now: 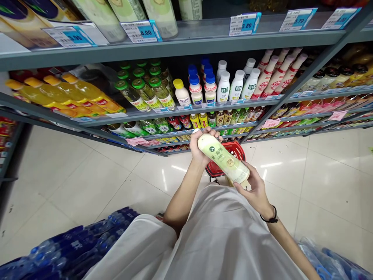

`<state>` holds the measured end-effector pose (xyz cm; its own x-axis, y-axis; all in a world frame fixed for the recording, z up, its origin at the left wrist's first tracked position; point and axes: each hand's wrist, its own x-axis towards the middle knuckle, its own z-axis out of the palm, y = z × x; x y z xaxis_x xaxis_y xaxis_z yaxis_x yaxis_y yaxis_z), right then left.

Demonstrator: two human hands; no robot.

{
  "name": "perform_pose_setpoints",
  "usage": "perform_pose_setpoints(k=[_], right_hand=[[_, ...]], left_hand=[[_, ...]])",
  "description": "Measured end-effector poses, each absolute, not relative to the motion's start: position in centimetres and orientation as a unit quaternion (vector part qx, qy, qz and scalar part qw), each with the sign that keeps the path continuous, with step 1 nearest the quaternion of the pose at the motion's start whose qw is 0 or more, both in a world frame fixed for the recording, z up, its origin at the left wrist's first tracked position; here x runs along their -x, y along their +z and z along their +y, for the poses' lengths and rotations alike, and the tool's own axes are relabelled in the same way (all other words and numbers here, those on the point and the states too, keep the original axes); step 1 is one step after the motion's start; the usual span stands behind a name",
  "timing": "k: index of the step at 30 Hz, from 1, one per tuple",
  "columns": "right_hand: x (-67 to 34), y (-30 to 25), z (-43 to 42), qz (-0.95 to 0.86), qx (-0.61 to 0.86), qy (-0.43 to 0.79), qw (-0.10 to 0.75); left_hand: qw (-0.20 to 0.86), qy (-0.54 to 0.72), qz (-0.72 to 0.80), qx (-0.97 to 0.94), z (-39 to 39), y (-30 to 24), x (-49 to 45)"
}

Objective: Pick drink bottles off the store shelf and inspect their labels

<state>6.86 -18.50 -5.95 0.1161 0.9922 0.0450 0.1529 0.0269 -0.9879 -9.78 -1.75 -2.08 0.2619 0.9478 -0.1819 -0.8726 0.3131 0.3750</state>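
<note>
A pale green drink bottle [223, 157] with a white cap lies slantwise between my two hands, its printed label facing up. My left hand [199, 149] is wrapped around the cap end, the fingertips showing past the far side. At the base end, my right hand [255, 190] grips the bottle with thumb and fingers; a black band circles that wrist. Below the bottle, a red shopping basket [239, 149] stands on the floor, partly hidden by the bottle and my hands.
Shelves of drinks run across the front, with a grey shelf edge [186, 43] nearest me. Similar green bottles [160, 17] stand on the top shelf. Blue packs of bottled water [72, 245] are stacked at lower left, more water packs [329, 260] at lower right. Tiled floor [81, 167] lies between.
</note>
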Motion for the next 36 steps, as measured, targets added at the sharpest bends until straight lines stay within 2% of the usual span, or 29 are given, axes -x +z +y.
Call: perform_pose_setpoints(k=[4,10,14,22,27,32,36], right_hand=[[-7.4,-6.8,-18.7,-0.608,0.586,0.288,0.452],[-8.9,-8.4,-18.1,-0.737,0.517,0.071,0.429],[-9.8,-9.2,-18.1,-0.755,0.526,0.022,0.391],[-11.6,-11.5,-18.5,-0.761,0.522,-0.003,0.385],[-12.9,-12.3,-17.0,-0.702,0.546,0.088,0.449],[-14.1,-15.1,-17.3,-0.576,0.602,0.31,0.457],[-14.0,-19.9,-17.5,-0.408,0.601,0.469,0.502]], left_hand=[[0.783,0.585,0.186,-0.097,-1.7,-2.5,9.9],[0.781,0.577,0.221,-0.09,-1.6,-3.4,9.7],[0.798,0.56,0.207,-0.08,-1.2,-4.2,9.5],[0.819,0.516,0.229,-0.108,0.0,-5.6,8.3],[0.841,0.402,0.287,-0.22,1.5,-7.4,8.3],[0.814,0.234,0.45,-0.283,2.8,-12.3,9.5],[0.75,0.213,0.557,-0.286,1.9,-17.6,9.7]])
